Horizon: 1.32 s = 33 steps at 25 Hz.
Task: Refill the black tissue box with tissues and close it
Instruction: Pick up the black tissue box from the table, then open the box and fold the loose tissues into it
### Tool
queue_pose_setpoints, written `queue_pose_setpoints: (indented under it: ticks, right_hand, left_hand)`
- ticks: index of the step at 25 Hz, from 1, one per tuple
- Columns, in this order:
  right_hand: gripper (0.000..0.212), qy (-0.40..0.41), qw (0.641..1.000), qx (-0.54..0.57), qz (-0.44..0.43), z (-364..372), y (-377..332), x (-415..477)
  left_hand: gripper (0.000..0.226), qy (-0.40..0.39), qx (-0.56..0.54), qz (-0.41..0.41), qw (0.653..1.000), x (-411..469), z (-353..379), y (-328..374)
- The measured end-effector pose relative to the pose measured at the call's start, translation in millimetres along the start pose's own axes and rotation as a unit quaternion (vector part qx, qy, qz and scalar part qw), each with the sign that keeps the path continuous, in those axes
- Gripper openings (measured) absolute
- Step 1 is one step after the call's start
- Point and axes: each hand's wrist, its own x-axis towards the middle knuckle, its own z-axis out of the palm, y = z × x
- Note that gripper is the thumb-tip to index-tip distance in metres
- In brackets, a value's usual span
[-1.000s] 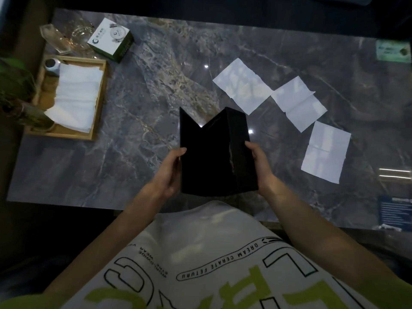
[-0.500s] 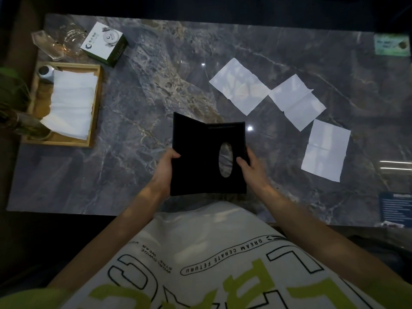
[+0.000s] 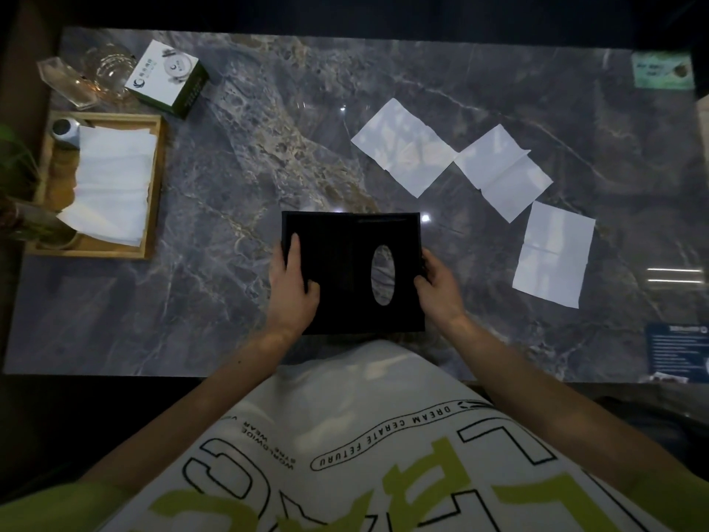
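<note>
Left hand presses box; right hand grips

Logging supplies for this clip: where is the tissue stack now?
Head view: the tissue stack lies in the wooden tray at the table's left edge, near the green-and-white carton.
</note>
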Motion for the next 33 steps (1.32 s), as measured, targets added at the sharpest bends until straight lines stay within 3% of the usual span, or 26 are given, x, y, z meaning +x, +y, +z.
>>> queue_pose_setpoints:
  ticks: [6,9,13,16,24,33]
  right_hand:
    - [0.048,-0.029,0.999,0.002,-0.021,-4,-13,-9]
    - [0.057,-0.068,0.986,-0.133,-0.08,-12,-14,-10]
    - [0.078,-0.11,0.927,-0.333,-0.135,-19,-7,-5]
    - [0.079,-0.135,0.895,-0.4,-0.144,-22,-2,-4]
    - [0.072,-0.149,0.873,-0.431,-0.171,-29,3,-1]
    - [0.074,-0.137,0.895,-0.399,-0.148,-24,-3,-7]
  left_hand:
    - [0.082,-0.049,0.191,-0.007,0.98,-5,18,2]
    - [0.085,-0.062,0.242,0.001,0.968,-8,27,2]
    - [0.075,-0.05,0.285,0.048,0.956,-9,32,3]
    - [0.068,-0.048,0.294,0.071,0.952,-13,39,6]
    - [0.066,-0.049,0.283,0.055,0.956,-14,52,7]
    - [0.067,-0.084,0.226,0.061,0.969,-9,45,5]
